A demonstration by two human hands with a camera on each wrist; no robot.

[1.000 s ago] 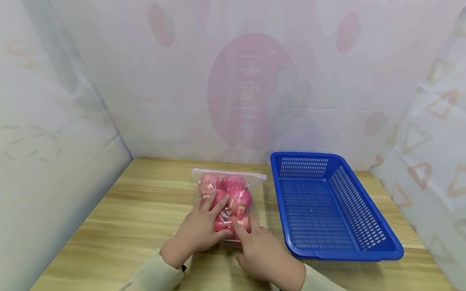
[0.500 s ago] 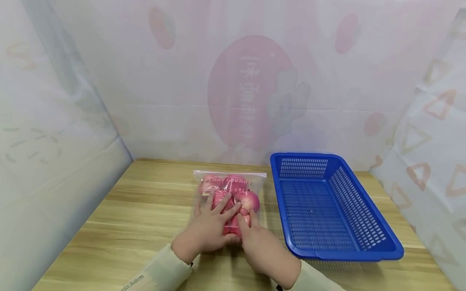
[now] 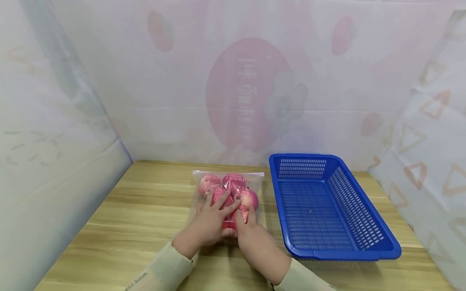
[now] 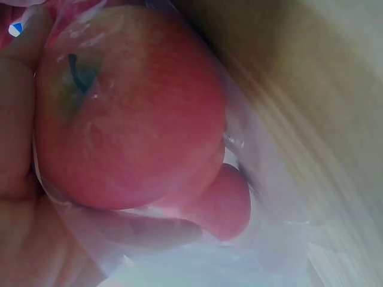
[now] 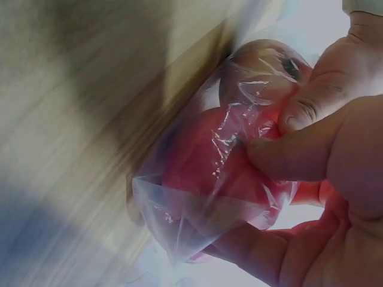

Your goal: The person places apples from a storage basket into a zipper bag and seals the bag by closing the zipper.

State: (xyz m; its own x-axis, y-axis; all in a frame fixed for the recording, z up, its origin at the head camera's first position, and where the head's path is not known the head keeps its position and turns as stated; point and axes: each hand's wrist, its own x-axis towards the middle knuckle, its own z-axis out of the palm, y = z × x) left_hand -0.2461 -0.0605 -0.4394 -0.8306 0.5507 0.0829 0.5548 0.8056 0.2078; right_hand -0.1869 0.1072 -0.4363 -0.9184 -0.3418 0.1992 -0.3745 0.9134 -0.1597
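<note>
A clear zip bag [image 3: 229,173] with a white slider edge and pink lettering lies on the wooden table, several red and pink apples inside. One apple [image 4: 131,113] with a dark stem fills the left wrist view, seen through the plastic. My left hand [image 3: 207,220] spreads across the bag from the left, holding the apples between thumb and fingers. From the near right, my right hand [image 3: 258,242] grips the bag's corner, its thumb on the plastic over a red apple [image 5: 197,155] and its other fingers on the opposite side. Both hands cover the near end of the bag.
A blue plastic basket [image 3: 344,255] with slotted walls stands right of the bag, a short gap away. Pale printed cloth [image 3: 174,121] hangs behind the wooden table [image 3: 127,210] and along both sides.
Both hands have shifted on the bag: the left moved right, the right drew in closer to it. The apples inside have shifted, one rolling to the right. The basket has stayed put.
</note>
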